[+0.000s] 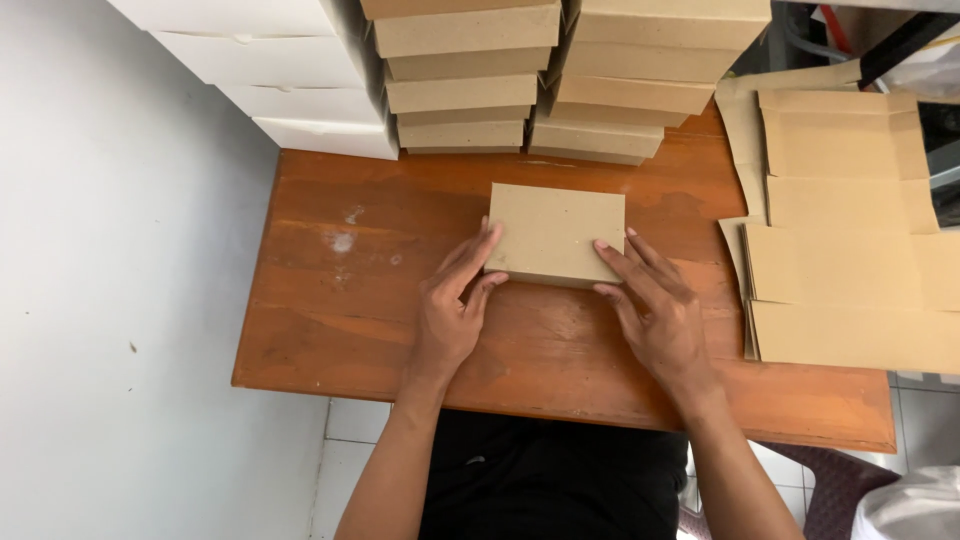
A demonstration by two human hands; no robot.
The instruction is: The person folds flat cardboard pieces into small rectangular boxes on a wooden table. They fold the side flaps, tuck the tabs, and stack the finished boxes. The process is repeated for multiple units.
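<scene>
A closed brown cardboard box (556,232) lies flat in the middle of the orange wooden table (330,330). My left hand (455,305) rests at the box's near left corner, fingers spread and touching its side. On the near right corner sits my right hand (655,305), fingertips on the box's top edge and side. Both hands press against the box from the front; neither lifts it.
Two stacks of folded brown boxes (470,80) (625,80) stand at the table's back edge, with a stack of white boxes (290,75) to their left. Flat unfolded cardboard blanks (850,240) lie piled at the right. A grey wall runs along the left.
</scene>
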